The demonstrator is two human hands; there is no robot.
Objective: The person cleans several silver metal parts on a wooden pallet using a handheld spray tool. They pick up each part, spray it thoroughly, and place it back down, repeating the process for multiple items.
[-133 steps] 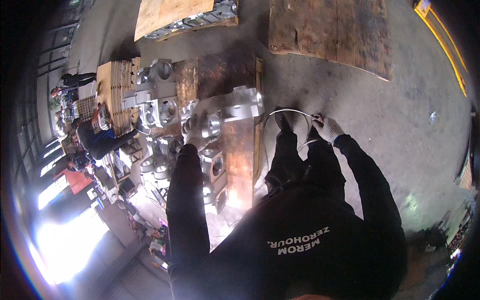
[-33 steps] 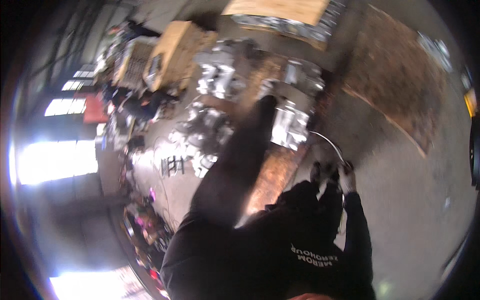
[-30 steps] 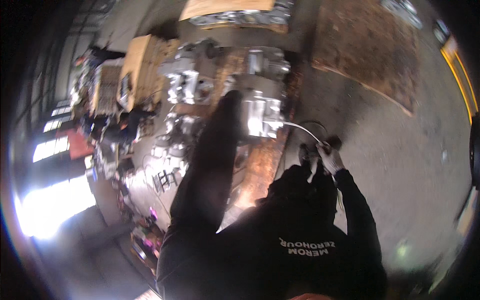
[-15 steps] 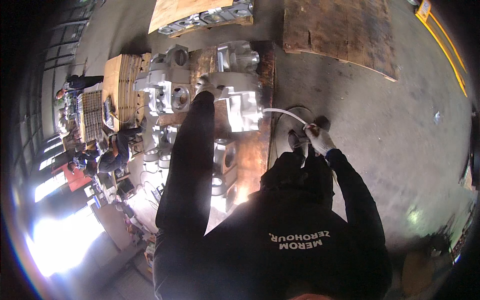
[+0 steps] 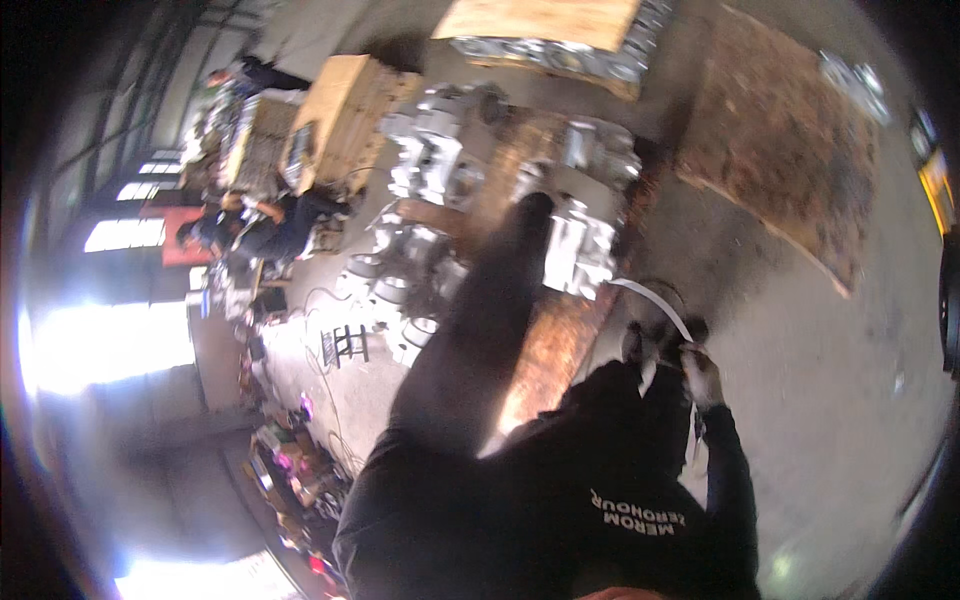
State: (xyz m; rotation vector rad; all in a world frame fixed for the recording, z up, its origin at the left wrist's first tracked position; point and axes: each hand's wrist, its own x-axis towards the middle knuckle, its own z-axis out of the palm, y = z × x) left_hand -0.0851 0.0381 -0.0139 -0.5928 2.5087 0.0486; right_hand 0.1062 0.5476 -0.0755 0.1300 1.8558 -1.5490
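My right hand [image 5: 703, 378], in a pale glove, is closed round a long white strap [image 5: 655, 300]. That strap arcs from the hand up to the near right side of a silver metal casting [image 5: 580, 245] on a wooden pallet [image 5: 560, 345]. My left arm reaches forward over the pallet. At its end my left hand [image 5: 530, 180], also gloved, is at the left side of the castings there; motion blur smears its fingers. Another group of silver castings [image 5: 425, 150] stands to the left of that hand, with a brown wooden block [image 5: 432, 215] beside them.
A worn wooden board [image 5: 775, 150] lies on the floor at the far right. Ahead, a sheet of plywood [image 5: 545, 20] covers more castings. At left are stacked wooden panels [image 5: 345, 115] and a seated person [image 5: 275, 225]. A small dark stool [image 5: 347, 343] stands near hoses on the floor.
The whole view has swung, so the pallet and castings sit farther right in the picture. My right hand still holds the strap, and my left arm still reaches over the castings.
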